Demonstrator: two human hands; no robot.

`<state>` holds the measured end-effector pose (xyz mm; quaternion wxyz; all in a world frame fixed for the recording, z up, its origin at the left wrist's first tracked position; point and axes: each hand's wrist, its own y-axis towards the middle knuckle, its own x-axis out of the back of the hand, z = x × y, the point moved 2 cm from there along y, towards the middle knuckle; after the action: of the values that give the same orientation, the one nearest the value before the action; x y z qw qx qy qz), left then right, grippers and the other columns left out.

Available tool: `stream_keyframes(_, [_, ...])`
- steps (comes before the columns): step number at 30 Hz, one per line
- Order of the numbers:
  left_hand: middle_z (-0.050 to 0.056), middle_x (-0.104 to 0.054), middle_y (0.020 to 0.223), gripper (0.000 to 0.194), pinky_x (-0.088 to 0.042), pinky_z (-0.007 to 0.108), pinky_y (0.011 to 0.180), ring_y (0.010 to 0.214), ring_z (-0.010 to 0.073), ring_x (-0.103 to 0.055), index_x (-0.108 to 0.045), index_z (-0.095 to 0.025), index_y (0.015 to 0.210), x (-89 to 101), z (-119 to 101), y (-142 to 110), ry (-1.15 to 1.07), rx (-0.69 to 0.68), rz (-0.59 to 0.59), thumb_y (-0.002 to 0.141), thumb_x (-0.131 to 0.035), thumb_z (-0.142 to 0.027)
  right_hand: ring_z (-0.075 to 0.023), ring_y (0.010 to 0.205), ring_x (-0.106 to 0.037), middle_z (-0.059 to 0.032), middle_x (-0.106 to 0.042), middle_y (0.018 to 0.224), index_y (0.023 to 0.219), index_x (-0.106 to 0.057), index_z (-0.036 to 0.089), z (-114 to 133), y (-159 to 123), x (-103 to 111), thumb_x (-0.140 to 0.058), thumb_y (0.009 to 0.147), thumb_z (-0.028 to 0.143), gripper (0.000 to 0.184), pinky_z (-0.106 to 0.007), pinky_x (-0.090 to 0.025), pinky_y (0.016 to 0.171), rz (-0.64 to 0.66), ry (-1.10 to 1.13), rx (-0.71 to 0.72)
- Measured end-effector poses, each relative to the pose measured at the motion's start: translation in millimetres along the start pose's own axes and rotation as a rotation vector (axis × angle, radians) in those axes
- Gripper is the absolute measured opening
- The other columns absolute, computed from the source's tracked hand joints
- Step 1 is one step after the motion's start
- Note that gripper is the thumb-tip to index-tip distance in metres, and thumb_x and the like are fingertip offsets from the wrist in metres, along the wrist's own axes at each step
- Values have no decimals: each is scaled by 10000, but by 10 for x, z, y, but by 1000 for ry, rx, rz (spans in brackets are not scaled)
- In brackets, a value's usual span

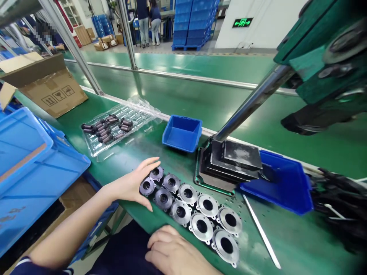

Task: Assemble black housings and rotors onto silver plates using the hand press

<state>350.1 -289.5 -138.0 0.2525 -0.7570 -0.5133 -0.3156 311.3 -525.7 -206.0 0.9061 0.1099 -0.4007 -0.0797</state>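
Note:
Several round metal flanged discs [189,208] lie in two rows on the green table mat [275,244]. My left hand [134,183] is open, its fingers spread against the left end of the rows, touching the nearest discs. My right hand [174,254] rests at the table's near edge just below the discs, fingers curled loosely, nothing visible in it. A clear plastic tray [120,124] with several dark cylindrical parts [106,128] lies further back on the left.
A small blue bin [182,133] stands behind the discs. A black press fixture [229,162] with a long metal lever [252,101] sits to the right, next to a blue tray [283,187]. Blue crates [31,160] and a cardboard box [48,86] are left. People stand far back.

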Motion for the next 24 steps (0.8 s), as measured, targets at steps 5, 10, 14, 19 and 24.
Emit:
stream_keyframes(5, [225, -266, 1636, 1233, -312, 605, 1240, 1553, 395, -286, -227, -280, 1608, -222, 48, 45, -117, -11, -94, 629, -943, -501, -109, 1110, -616, 26, -734, 1035, 1100, -683, 227, 6, 10, -4, -456, 1098, 316, 244, -267, -414, 1005, 13, -56, -5])
stream_keyframes(10, [235, -226, 1669, 1200, -381, 607, 1202, 1540, 417, -308, -258, -274, 1612, -116, -48, 11, -2, -46, -123, 647, -924, -534, -112, 1177, -598, 26, -740, 1049, 1162, -650, 218, 20, 24, 40, -443, 1094, 321, 241, -290, -410, 1042, 67, -84, 5])
stream_keyframes(14, [210, -239, 1691, 1122, -293, 670, 1230, 1559, 420, -262, -280, -274, 1613, -18, -252, 89, 229, -125, -105, 710, -852, -617, -133, 1211, -582, 16, -729, 1112, 1228, -606, 221, 188, 1, 286, -448, 1092, 331, 235, -300, -421, 1074, 139, -149, 51])
stream_keyframes(19, [177, -340, 1667, 1094, -140, 657, 1279, 1568, 380, -263, -282, -228, 1613, -175, -492, 279, 421, -264, -2, 752, -780, -685, -146, 1204, -607, -49, -720, 1164, 1328, -528, 173, 434, -247, 903, -471, 1044, 202, 291, -295, -482, 1075, -275, -192, 13])
stream_keyframes(24, [163, -484, 1586, 995, -254, 580, 1277, 1505, 353, -411, -379, -222, 1575, -340, -490, 372, 417, -295, -6, 777, -774, -666, -314, 1417, -475, -201, -536, 1445, 1497, -425, 165, 246, -827, 1221, -569, 999, 293, 533, -554, -480, 1131, -581, -484, -413])
